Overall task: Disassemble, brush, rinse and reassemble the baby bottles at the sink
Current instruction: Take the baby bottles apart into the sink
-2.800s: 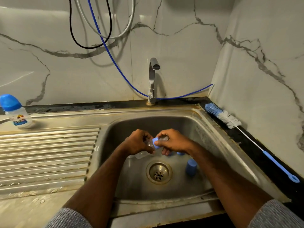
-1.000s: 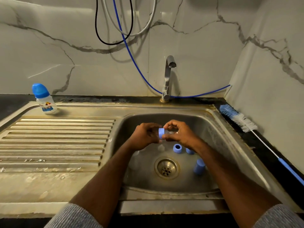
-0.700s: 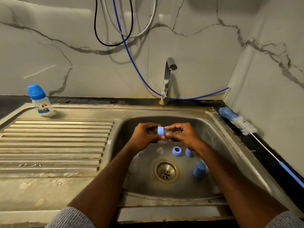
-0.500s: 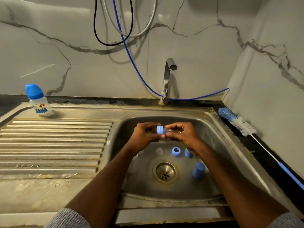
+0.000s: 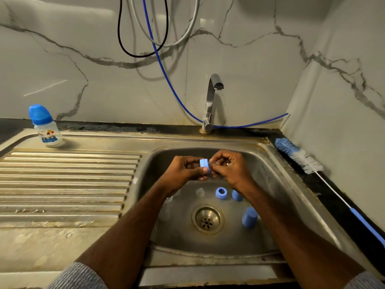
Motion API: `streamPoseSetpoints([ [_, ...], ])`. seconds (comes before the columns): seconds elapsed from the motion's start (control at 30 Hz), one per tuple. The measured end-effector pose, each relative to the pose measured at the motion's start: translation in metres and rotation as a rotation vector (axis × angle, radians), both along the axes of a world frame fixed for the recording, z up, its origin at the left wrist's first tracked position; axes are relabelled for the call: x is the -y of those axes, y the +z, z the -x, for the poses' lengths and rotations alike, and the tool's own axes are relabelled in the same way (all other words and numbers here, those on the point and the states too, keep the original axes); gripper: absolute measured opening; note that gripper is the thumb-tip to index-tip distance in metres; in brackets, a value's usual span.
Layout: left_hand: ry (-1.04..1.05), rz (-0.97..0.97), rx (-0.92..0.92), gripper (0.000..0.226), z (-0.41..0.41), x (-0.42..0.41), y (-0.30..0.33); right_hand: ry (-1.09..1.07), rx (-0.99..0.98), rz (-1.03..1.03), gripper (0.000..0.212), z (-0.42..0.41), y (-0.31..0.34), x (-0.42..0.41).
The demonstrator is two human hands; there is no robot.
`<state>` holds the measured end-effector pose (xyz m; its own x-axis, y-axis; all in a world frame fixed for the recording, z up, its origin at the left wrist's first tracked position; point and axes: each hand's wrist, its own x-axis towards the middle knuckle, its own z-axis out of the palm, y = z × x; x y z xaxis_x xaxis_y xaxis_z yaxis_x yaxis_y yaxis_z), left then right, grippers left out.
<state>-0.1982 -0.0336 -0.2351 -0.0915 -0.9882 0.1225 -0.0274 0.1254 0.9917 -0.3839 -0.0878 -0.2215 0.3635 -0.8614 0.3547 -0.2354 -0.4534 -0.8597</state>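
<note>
Above the sink basin [image 5: 277, 197], my left hand [image 5: 183, 171] grips a blue screw ring [image 5: 204, 164], thumb curled over it. My right hand [image 5: 229, 170] pinches the clear teat [image 5: 214, 163] that sticks out of the ring. On the basin floor lie a second blue ring [image 5: 221, 192], a blue cap [image 5: 249, 220], another blue piece [image 5: 236, 195] half hidden by my right wrist, a clear teat [image 5: 200, 192] and a clear bottle body [image 5: 166, 208] beside my left forearm. One assembled baby bottle [image 5: 46, 127] with a blue cap stands at the back left.
The tap [image 5: 211, 101] stands behind the basin with no water running. A blue-and-white bottle brush [image 5: 300, 158] lies along the dark counter on the right. The ribbed drainboard [image 5: 66, 184] spreads to the left. The drain [image 5: 207, 219] is in the basin's middle. Hoses hang on the marble wall.
My hands stayed together over the basin, working the teat and blue ring, and have risen slightly. The view shifted left since the earliest frame.
</note>
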Motion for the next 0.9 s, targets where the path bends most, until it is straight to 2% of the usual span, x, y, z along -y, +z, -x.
streamPoseSetpoints([
  [0.13, 0.013, -0.004, 0.023, 0.036, 0.0, 0.001, 0.0, -0.017, -0.051, 0.045, 0.013, 0.001, -0.002, 0.002],
  [0.3, 0.023, 0.006, 0.049, 0.035, 0.003, -0.002, 0.0, -0.019, -0.241, 0.274, 0.023, 0.001, -0.004, 0.001],
  [0.43, 0.056, 0.024, 0.028, 0.038, 0.0, -0.001, 0.0, 0.061, -0.084, 0.03, 0.025, 0.006, 0.001, 0.002],
  [0.5, 0.081, 0.032, 0.052, 0.04, 0.0, 0.0, -0.001, 0.093, -0.043, -0.119, 0.017, 0.008, 0.002, 0.001],
  [0.57, 0.084, 0.054, 0.1, 0.04, 0.001, 0.001, -0.002, 0.068, -0.018, -0.239, 0.01, 0.008, 0.003, -0.001],
  [0.63, 0.083, 0.078, 0.148, 0.04, 0.005, 0.002, -0.002, 0.016, 0.016, -0.283, 0.011, 0.007, 0.004, -0.002],
  [0.9, 0.115, 0.116, 0.078, 0.045, 0.007, 0.005, 0.0, 0.013, 0.459, -0.638, 0.011, -0.004, 0.003, -0.009],
])
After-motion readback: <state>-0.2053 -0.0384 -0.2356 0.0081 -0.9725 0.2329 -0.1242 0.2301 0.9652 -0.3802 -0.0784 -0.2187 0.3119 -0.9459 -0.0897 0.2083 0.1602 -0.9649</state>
